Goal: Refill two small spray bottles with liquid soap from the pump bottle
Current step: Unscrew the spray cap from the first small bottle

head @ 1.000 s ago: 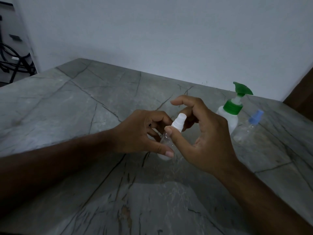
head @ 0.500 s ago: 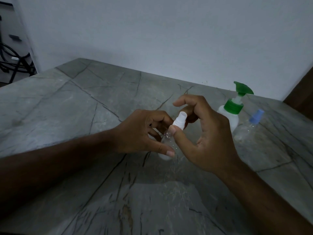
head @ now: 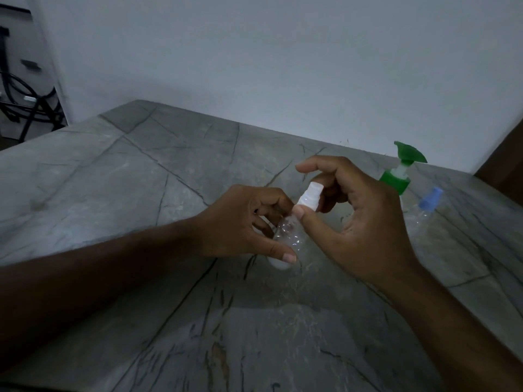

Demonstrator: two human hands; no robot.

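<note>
The left hand (head: 243, 222) is gripping the clear body of a small spray bottle (head: 285, 236), holding it tilted just above the table (head: 141, 193), its long axis running from the base near the person up and away to the white spray cap (head: 310, 198). The right hand (head: 365, 222) is pinching that cap between thumb and fingers, so the cap is lying directly in its grasp, probably for unscrewing. The bottle is looking nearly empty, though dim light is making that uncertain. The green-topped pump bottle (head: 396, 182) and a blue-capped spray bottle (head: 427, 205) are standing beyond the right hand.
</note>
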